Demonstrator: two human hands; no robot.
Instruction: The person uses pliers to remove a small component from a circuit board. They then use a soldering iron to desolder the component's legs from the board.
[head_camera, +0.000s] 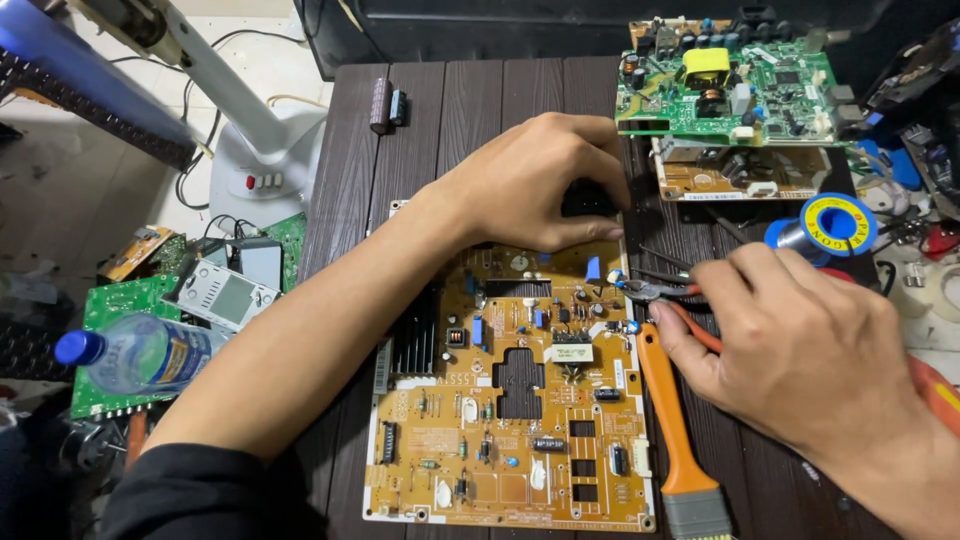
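Note:
A large tan circuit board lies flat on the dark wooden table. My left hand rests on the board's far edge, fingers curled around a black part there. My right hand grips small red-handled pliers whose jaws touch the board's upper right corner, beside a blue component. An orange-handled brush lies along the board's right edge, under my right hand.
A green circuit board stacked on another tan board sits at the far right. A blue spool of solder wire lies beside them. Left of the table are a water bottle, green boards and a white fan base.

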